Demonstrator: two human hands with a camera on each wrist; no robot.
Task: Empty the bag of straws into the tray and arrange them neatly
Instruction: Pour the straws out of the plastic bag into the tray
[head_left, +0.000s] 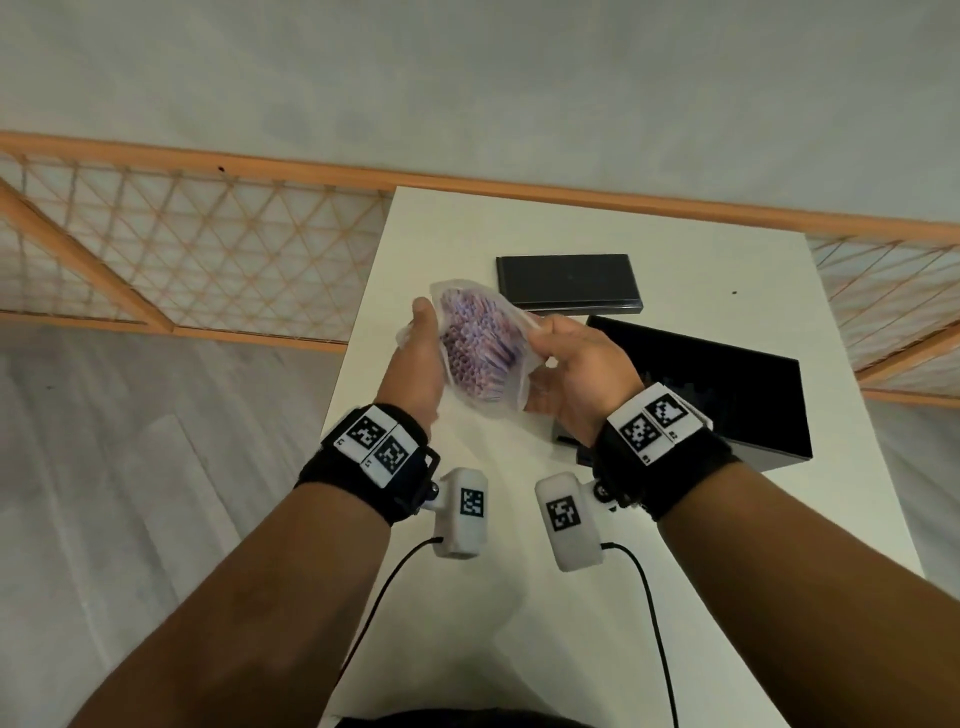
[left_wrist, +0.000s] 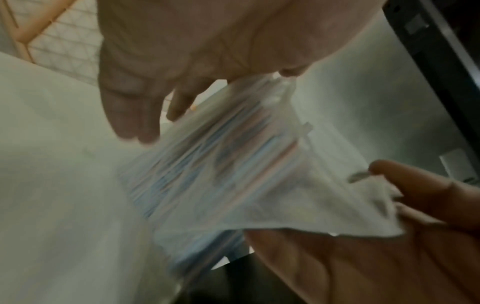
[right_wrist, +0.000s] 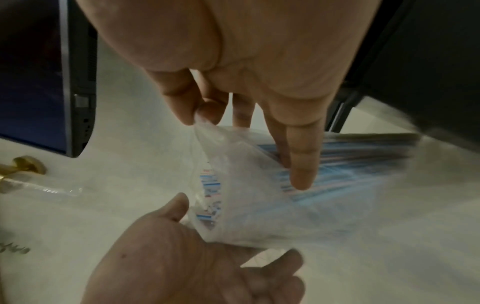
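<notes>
Your white rectangular table (head_left: 675, 519) carries everything. Right of centre sits the big glossy black rectangular tray (head_left: 727, 395), its near left corner hidden behind your right wrist. Farther back lies a smaller flat black rectangular box (head_left: 569, 283), apart from the tray. The clear plastic bag (head_left: 511, 374) packed with purple and blue paper straws (head_left: 475, 345) is up in the air between your hands, above the table and just left of the tray, nothing tipped out yet. Your left hand (head_left: 418, 364) cups the bag's left side, thumb up along its edge, fingers wrapped behind. Your right hand (head_left: 579, 371) grips the bag's right side, thumb and fingers pinching the loose film (right_wrist: 205, 127). Wrist views are blurred, so the straw count is unreadable.
</notes>
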